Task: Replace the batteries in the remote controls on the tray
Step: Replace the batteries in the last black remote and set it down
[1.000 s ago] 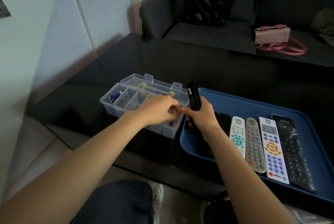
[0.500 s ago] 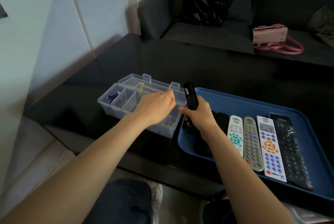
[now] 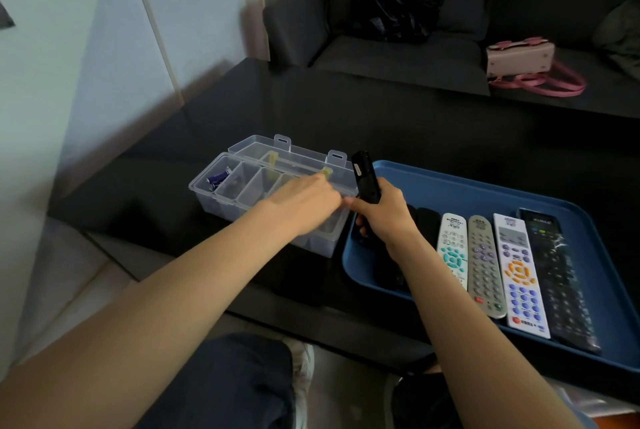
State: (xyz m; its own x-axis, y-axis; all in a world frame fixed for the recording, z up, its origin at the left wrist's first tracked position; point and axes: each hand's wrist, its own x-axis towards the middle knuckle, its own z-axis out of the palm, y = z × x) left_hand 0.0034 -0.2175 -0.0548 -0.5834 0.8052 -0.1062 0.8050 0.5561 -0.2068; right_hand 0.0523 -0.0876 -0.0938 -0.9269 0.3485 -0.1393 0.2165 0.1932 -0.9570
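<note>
**Battery fetched for a held remote**

A black remote (image 3: 365, 177) is gripped upright in the right hand (image 3: 382, 217), over the tray's (image 3: 450, 186) left edge. The left hand (image 3: 304, 203) is held over the clear box (image 3: 242, 193) at the table's near left; whether anything is pinched cannot be told. A battery could be dropped or seated reversed, since the dim light hides the polarity marks

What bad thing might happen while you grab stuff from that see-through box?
The right hand holds the black remote upright by its lower part only, so it might tip or slip. The left hand, reaching into the clear compartment box, might nudge it toward the dark table's near edge.
</note>
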